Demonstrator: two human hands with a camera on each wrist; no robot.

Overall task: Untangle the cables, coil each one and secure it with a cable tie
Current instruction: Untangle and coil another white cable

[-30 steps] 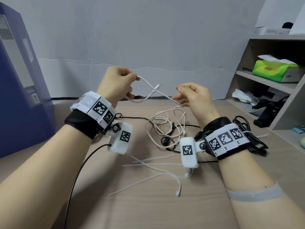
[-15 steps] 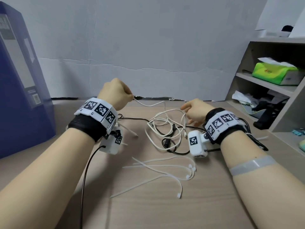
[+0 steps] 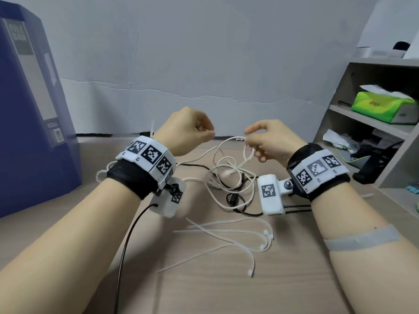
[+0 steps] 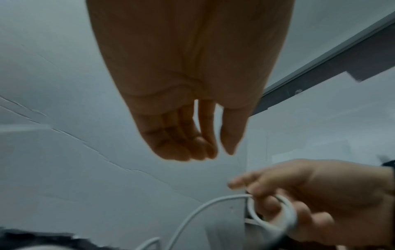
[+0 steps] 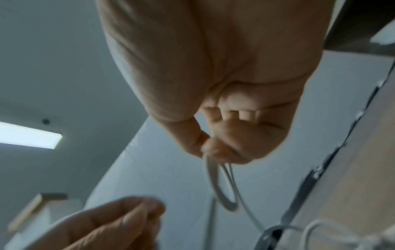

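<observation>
A white cable (image 3: 226, 158) lies tangled with a black cable (image 3: 233, 199) on the wooden table (image 3: 226, 291). My right hand (image 3: 251, 141) is raised over the tangle and pinches the white cable, with a small loop of it (image 5: 213, 184) hanging round the fingers. My left hand (image 3: 204, 132) hovers a short way to the left. In the left wrist view its fingers (image 4: 192, 148) are loosely bent with nothing between them. Several white cable ties (image 3: 226, 236) lie loose on the table nearer to me.
A blue file box (image 3: 34, 109) stands at the left. A light coiled cable (image 3: 102, 175) shows behind my left wrist, with a tie tail (image 3: 152, 129) sticking up. At the right, a shelf unit (image 3: 362, 123) holds a green tissue pack (image 3: 383, 107).
Both hands dipped towards the tangle and have risen again. The left hand let go of the white cable. The right hand now holds a loop of it.
</observation>
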